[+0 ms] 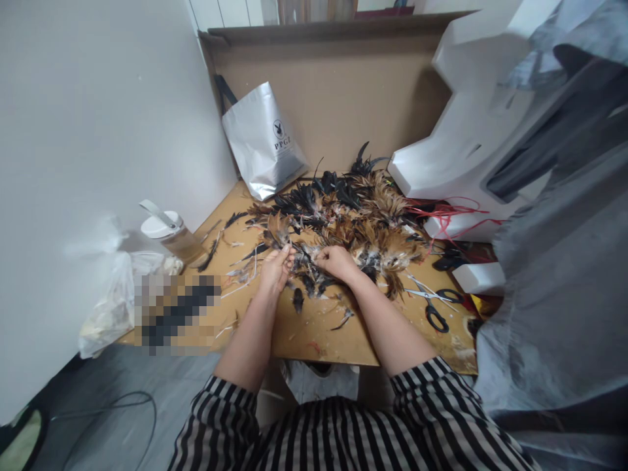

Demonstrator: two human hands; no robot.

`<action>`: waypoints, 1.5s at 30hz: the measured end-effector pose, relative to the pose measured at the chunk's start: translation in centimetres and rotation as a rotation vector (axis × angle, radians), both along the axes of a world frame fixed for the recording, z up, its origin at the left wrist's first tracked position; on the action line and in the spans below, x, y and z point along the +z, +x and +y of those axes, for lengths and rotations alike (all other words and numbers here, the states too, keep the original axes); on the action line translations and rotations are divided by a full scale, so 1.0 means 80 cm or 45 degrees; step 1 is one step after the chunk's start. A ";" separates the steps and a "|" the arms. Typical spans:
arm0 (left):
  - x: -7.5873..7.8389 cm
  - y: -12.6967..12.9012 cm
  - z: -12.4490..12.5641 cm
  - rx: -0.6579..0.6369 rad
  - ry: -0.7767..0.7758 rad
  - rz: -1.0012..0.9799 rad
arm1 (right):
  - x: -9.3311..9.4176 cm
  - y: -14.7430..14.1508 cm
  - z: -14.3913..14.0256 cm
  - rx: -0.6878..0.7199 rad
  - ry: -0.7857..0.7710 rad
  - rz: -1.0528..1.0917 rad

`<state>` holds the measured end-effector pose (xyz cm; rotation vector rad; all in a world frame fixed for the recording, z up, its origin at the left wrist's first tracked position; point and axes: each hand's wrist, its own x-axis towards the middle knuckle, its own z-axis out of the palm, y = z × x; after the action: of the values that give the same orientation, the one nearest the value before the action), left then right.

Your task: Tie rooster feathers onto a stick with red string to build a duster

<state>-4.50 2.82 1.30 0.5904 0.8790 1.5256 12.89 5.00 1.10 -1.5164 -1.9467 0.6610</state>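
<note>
Clearly, brown feathers (277, 229) fan beyond left fingers (284, 254).

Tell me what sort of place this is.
Probably a small craft workspace: brown and black feathers are heaped on a tabletop, scissors lie toward its right side, and thin red strands show beside the heap.

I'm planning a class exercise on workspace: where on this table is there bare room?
Mostly bare: the front of the table between the forearms, bar small scraps, and a patch between right forearm and scissors. Crowded: middle and back, heaped with feathers.
</note>
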 end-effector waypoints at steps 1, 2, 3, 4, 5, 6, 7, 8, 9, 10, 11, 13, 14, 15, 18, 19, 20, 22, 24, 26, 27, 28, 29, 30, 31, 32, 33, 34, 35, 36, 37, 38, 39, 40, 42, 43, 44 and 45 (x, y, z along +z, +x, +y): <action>0.000 0.000 0.000 -0.002 -0.005 0.001 | 0.001 -0.002 -0.002 0.000 0.009 -0.052; 0.000 0.001 0.000 -0.005 -0.012 0.003 | 0.002 -0.003 -0.004 0.003 0.014 -0.081; 0.000 0.001 0.000 -0.007 -0.019 0.007 | 0.003 -0.003 -0.004 0.015 0.014 -0.085; -0.001 0.001 0.000 -0.014 -0.025 0.011 | 0.003 -0.003 -0.003 0.036 0.013 -0.062; -0.002 0.001 0.000 -0.025 -0.026 0.013 | 0.003 -0.002 -0.002 0.062 0.016 -0.013; -0.003 0.000 0.000 -0.042 -0.023 0.013 | 0.003 -0.002 0.000 0.085 0.029 0.055; -0.003 0.000 0.000 -0.065 -0.021 0.008 | 0.004 -0.001 0.001 0.097 0.054 0.135; -0.004 0.000 0.000 -0.095 -0.021 -0.002 | 0.005 -0.001 0.002 0.098 0.091 0.217; -0.004 -0.001 -0.001 -0.129 -0.028 -0.016 | 0.007 -0.001 0.001 0.095 0.131 0.295; -0.004 -0.001 -0.001 -0.165 -0.042 -0.033 | 0.009 -0.002 0.000 0.092 0.166 0.366; -0.003 -0.002 -0.002 -0.201 -0.064 -0.049 | 0.011 -0.004 -0.002 0.097 0.187 0.421; 0.000 -0.002 -0.004 -0.265 -0.116 -0.068 | 0.016 -0.007 -0.007 0.132 0.226 0.468; 0.001 -0.002 -0.005 -0.290 -0.136 -0.071 | 0.019 -0.008 -0.009 0.158 0.267 0.459; 0.002 -0.002 -0.006 -0.308 -0.151 -0.073 | 0.021 -0.009 -0.011 0.187 0.328 0.431; 0.002 -0.002 -0.007 -0.337 -0.177 -0.072 | 0.023 -0.011 -0.014 0.297 0.557 0.302; 0.001 -0.002 -0.007 -0.343 -0.181 -0.071 | 0.022 -0.011 -0.014 0.334 0.608 0.261; 0.000 -0.002 -0.006 -0.347 -0.184 -0.069 | 0.022 -0.010 -0.014 0.365 0.642 0.221; -0.001 -0.001 -0.006 -0.354 -0.180 -0.063 | 0.019 -0.009 -0.013 0.405 0.685 0.139; -0.002 -0.001 -0.006 -0.370 -0.175 -0.052 | 0.018 -0.009 -0.014 0.415 0.711 0.059; -0.003 -0.001 -0.006 -0.392 -0.179 -0.035 | 0.017 -0.008 -0.014 0.422 0.727 -0.003; -0.004 -0.001 -0.006 -0.401 -0.179 -0.022 | 0.017 -0.009 -0.015 0.429 0.730 -0.026; -0.005 -0.001 -0.005 -0.409 -0.176 -0.006 | 0.016 -0.009 -0.015 0.438 0.732 -0.043; -0.006 -0.001 -0.005 -0.416 -0.169 0.012 | 0.016 -0.010 -0.015 0.448 0.732 -0.053; -0.008 0.000 -0.005 -0.416 -0.160 0.032 | 0.016 -0.011 -0.015 0.458 0.730 -0.051; -0.009 0.000 -0.005 -0.414 -0.149 0.052 | 0.015 -0.013 -0.016 0.467 0.730 -0.032; -0.010 0.001 -0.005 -0.408 -0.136 0.071 | 0.015 -0.015 -0.016 0.473 0.734 0.006; -0.011 0.001 -0.005 -0.395 -0.122 0.086 | 0.015 -0.017 -0.017 0.467 0.741 0.063; -0.011 0.002 -0.005 -0.371 -0.107 0.100 | 0.015 -0.019 -0.017 0.445 0.749 0.132; -0.011 0.003 -0.005 -0.339 -0.090 0.116 | 0.015 -0.021 -0.019 0.398 0.755 0.211; -0.011 0.005 -0.005 -0.301 -0.071 0.139 | 0.015 -0.022 -0.020 0.325 0.755 0.291; -0.010 0.006 -0.005 -0.258 -0.053 0.172 | 0.015 -0.024 -0.021 0.226 0.744 0.368; -0.009 0.007 -0.004 -0.211 -0.037 0.210 | 0.016 -0.025 -0.021 0.120 0.713 0.437; -0.009 0.008 -0.004 -0.167 -0.022 0.251 | 0.016 -0.026 -0.022 0.027 0.654 0.497; -0.008 0.009 -0.003 -0.132 -0.011 0.291 | 0.015 -0.027 -0.022 -0.035 0.562 0.549; -0.007 0.009 -0.003 -0.081 0.000 0.351 | 0.014 -0.030 -0.021 -0.066 0.300 0.643; -0.007 0.009 -0.003 -0.070 0.005 0.373 | 0.013 -0.032 -0.020 -0.048 0.155 0.697; -0.006 0.009 -0.003 -0.070 0.011 0.395 | 0.012 -0.033 -0.019 -0.030 0.017 0.759; -0.006 0.009 -0.004 -0.075 0.020 0.415 | 0.012 -0.035 -0.019 -0.023 -0.106 0.827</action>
<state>-3.82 2.51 0.82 0.8854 1.0863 1.4057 10.07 3.49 2.04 -1.1618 -1.4195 1.0784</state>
